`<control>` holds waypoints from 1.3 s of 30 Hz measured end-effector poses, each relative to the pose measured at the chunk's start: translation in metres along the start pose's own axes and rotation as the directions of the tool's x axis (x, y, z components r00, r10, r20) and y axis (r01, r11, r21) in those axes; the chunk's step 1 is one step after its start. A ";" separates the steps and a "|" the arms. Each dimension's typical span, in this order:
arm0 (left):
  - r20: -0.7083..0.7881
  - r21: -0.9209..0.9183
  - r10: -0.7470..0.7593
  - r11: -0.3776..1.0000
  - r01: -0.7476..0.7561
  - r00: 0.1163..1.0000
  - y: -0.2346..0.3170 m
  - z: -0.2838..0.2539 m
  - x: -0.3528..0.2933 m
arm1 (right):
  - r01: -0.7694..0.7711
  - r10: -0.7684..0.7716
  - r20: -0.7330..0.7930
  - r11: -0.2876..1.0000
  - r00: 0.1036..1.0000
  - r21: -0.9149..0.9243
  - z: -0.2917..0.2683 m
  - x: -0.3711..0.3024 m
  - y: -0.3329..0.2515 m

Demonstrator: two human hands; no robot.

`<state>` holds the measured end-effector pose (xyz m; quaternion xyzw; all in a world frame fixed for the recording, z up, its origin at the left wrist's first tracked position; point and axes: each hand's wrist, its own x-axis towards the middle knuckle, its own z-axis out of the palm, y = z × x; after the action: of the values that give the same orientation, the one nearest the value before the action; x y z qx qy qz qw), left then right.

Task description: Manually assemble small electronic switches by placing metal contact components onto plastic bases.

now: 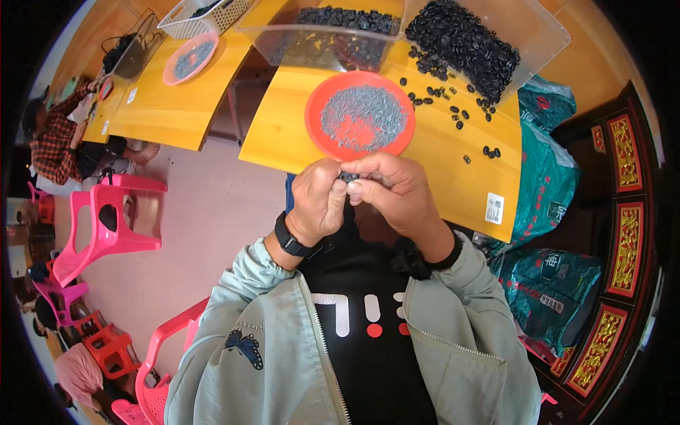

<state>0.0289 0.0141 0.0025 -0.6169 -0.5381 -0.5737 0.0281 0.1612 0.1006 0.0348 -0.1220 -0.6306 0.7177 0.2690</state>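
Observation:
Close together at the table's near edge, my left hand (316, 200) and my right hand (398, 190) are both closed, thumbs and fingertips pinching a small dark plastic part (348, 176). Most of that part is covered by the fingers, so its full shape does not show. Just beyond the hands lies a red plate (316, 100) with many small grey metal pieces, which look like screws (375, 113). To its right, small black oval plastic parts (465, 113) are scattered over the yellow table (439, 184).
Clear plastic bins (265, 46) of black parts stand along the far side. A pink plate (172, 76) and a white basket (205, 27) sit on the table to the left. Green bags (549, 283) stand at the right, a pink stool (117, 219) at the left. Another person (53, 152) sits far left.

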 end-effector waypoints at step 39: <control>0.186 -0.053 -0.392 0.911 0.408 0.901 -0.008 -0.002 0.000 | -0.318 -0.019 -0.347 0.351 0.938 -0.881 -0.173 0.105 0.044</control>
<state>0.0224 0.0162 -0.0011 -0.5407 -0.6270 -0.5360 -0.1648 0.1535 0.3004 -0.0210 -0.4159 -0.8614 0.2319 0.1769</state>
